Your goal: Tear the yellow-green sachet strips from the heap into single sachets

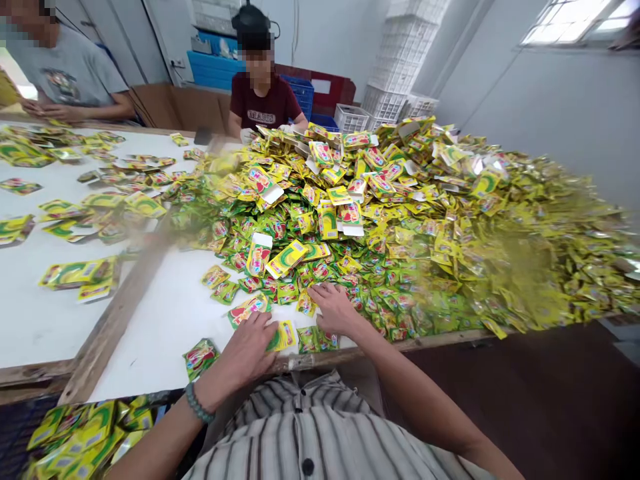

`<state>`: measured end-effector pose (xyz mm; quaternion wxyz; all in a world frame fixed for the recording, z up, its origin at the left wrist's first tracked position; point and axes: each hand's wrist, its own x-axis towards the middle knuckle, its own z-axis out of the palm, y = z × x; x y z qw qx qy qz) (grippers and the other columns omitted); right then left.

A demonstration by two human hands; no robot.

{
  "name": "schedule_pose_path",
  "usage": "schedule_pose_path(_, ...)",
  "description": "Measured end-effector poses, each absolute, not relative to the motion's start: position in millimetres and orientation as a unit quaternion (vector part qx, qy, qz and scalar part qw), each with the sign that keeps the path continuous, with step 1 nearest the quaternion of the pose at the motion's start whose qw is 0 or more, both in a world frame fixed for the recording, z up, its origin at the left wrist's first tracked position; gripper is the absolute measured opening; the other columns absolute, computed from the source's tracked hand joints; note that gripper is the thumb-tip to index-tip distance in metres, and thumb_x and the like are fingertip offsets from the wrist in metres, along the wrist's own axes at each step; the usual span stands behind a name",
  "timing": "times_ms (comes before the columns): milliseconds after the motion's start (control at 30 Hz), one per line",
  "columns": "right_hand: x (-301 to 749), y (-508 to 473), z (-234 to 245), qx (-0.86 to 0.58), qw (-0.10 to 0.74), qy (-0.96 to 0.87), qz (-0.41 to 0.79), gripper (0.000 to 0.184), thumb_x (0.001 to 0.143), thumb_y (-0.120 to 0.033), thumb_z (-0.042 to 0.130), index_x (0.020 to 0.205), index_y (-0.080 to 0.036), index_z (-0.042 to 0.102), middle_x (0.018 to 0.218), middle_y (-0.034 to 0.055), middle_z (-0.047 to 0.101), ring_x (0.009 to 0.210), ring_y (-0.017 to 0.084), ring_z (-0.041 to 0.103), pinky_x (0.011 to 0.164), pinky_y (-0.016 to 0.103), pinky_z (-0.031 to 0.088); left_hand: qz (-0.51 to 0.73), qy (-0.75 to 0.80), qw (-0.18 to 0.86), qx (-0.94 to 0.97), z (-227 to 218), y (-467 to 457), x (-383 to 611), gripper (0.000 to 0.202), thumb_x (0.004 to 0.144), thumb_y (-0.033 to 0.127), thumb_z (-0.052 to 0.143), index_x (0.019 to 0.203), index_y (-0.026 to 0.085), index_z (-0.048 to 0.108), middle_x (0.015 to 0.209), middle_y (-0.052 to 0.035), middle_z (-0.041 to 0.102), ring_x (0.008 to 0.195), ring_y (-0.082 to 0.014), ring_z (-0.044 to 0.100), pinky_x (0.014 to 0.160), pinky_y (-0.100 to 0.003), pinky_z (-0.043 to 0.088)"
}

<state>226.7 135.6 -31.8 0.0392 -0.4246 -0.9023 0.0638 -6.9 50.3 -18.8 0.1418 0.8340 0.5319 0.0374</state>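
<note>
My left hand (249, 350) lies low over the table's near edge, its fingers curled over a small yellow box (285, 335) that is partly hidden beneath it. Just beyond its fingertips is another printed box (249, 308) with red and green artwork. To the right, my right hand (334, 308) reaches in with fingers spread, its fingertips touching a small yellow packet (305, 303). Two green packets (317, 339) lie below that hand. A larger green packet (201, 358) rests left of my left wrist. Several open boxes, one of them a yellow box (287, 259), lie ahead of my hands.
A large heap of packets and boxes (450, 220) covers the table's middle and right. A wooden strip (120, 320) divides the white tabletop (155, 320). At lower left, a container holds filled-looking boxes (85, 440). Two people (265, 100) sit across, one wearing gloves.
</note>
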Motion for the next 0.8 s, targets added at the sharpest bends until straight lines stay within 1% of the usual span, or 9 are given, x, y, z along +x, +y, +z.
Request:
schedule_pose_path(100, 228.9, 137.7, -36.1, -0.453, 0.059, -0.887, 0.066, 0.040, 0.083, -0.013, 0.045, 0.121, -0.015, 0.058, 0.109, 0.0133, 0.067, 0.103, 0.025, 0.054, 0.087, 0.037, 0.036, 0.056, 0.533, 0.135, 0.833, -21.2, 54.8, -8.0, 0.044, 0.077, 0.016, 0.052, 0.121, 0.015, 0.054, 0.124, -0.0169, 0.055, 0.120, -0.0300, 0.046, 0.102, -0.045, 0.037)
schedule_pose_path(200, 229.1, 141.9, -39.2, -0.525, 0.141, -0.831, 0.122, 0.033, 0.087, -0.018, 0.042, 0.114, -0.016, 0.061, 0.094, 0.0107, 0.070, 0.088, 0.021, 0.059, 0.080, 0.032, 0.040, 0.077, 0.537, 0.119, 0.831, -22.6, 57.4, -9.7, 0.049, 0.081, 0.018, 0.051, 0.129, 0.014, 0.047, 0.131, -0.0179, 0.052, 0.123, -0.0303, 0.045, 0.104, -0.046, 0.036)
schedule_pose_path(333, 222.3, 144.7, -38.0, -0.555, 0.254, -0.715, 0.340, 0.031, 0.084, -0.025, 0.044, 0.109, -0.020, 0.061, 0.070, 0.0002, 0.062, 0.065, 0.017, 0.056, 0.062, 0.026, 0.044, 0.090, 0.541, 0.103, 0.830, -27.5, 59.5, -12.3, 0.049, 0.081, 0.011, 0.046, 0.130, 0.015, 0.049, 0.128, -0.0165, 0.056, 0.120, -0.0280, 0.050, 0.103, -0.044, 0.039)
schedule_pose_path(400, 216.5, 144.4, -36.9, -0.530, 0.299, -0.656, 0.447, 0.029, 0.082, -0.027, 0.044, 0.105, -0.021, 0.060, 0.069, -0.0019, 0.059, 0.064, 0.015, 0.055, 0.058, 0.024, 0.045, 0.126, 0.556, 0.101, 0.815, -30.3, 62.5, -14.9, 0.051, 0.082, 0.010, 0.043, 0.132, 0.016, 0.048, 0.124, -0.0144, 0.060, 0.114, -0.0260, 0.056, 0.100, -0.041, 0.043)
schedule_pose_path(467, 210.9, 143.2, -36.4, -0.509, 0.328, -0.614, 0.506, 0.027, 0.080, -0.030, 0.047, 0.102, -0.021, 0.060, 0.068, -0.0025, 0.057, 0.062, 0.014, 0.053, 0.057, 0.024, 0.045, 0.177, 0.582, 0.124, 0.784, -32.1, 67.0, -18.5, 0.047, 0.085, 0.016, 0.043, 0.131, 0.017, 0.051, 0.119, -0.0133, 0.064, 0.109, -0.0259, 0.060, 0.095, -0.040, 0.046)
schedule_pose_path(533, 206.7, 141.5, -36.1, -0.495, 0.345, -0.599, 0.526, 0.026, 0.079, -0.032, 0.050, 0.100, -0.020, 0.060, 0.064, -0.0036, 0.053, 0.057, 0.013, 0.049, 0.054, 0.023, 0.042, 0.234, 0.613, 0.190, 0.730, -32.8, 71.6, -22.4, 0.040, 0.087, 0.025, 0.046, 0.124, 0.018, 0.057, 0.112, -0.0117, 0.068, 0.105, -0.0260, 0.063, 0.092, -0.038, 0.048)
schedule_pose_path(600, 203.7, 140.0, -34.9, -0.482, 0.364, -0.603, 0.522, 0.026, 0.078, -0.032, 0.051, 0.099, -0.019, 0.060, 0.062, -0.0046, 0.050, 0.054, 0.012, 0.045, 0.053, 0.023, 0.040, 0.298, 0.623, 0.303, 0.657, -32.9, 74.9, -24.6, 0.038, 0.085, 0.035, 0.050, 0.118, 0.017, 0.061, 0.106, -0.0100, 0.071, 0.099, -0.0251, 0.066, 0.087, -0.036, 0.051)
schedule_pose_path(700, 200.4, 139.3, -30.6, -0.468, 0.388, -0.622, 0.494, 0.023, 0.078, -0.029, 0.050, 0.097, -0.019, 0.060, 0.063, -0.0042, 0.048, 0.056, 0.011, 0.043, 0.054, 0.022, 0.037, 0.382, 0.589, 0.474, 0.532, -33.3, 75.0, -22.4, 0.050, 0.077, 0.049, 0.060, 0.113, 0.013, 0.062, 0.096, -0.0089, 0.073, 0.088, -0.0234, 0.068, 0.080, -0.035, 0.054)
schedule_pose_path(800, 198.6, 140.4, -25.1, -0.459, 0.328, -0.676, 0.474, 0.021, 0.079, -0.025, 0.050, 0.094, -0.019, 0.063, 0.063, -0.0043, 0.048, 0.057, 0.011, 0.043, 0.054, 0.020, 0.035, 0.446, 0.566, 0.536, 0.439, -34.4, 70.2, -16.6, 0.062, 0.066, 0.055, 0.071, 0.110, 0.012, 0.064, 0.098, -0.0094, 0.073, 0.091, -0.0234, 0.067, 0.083, -0.035, 0.053)
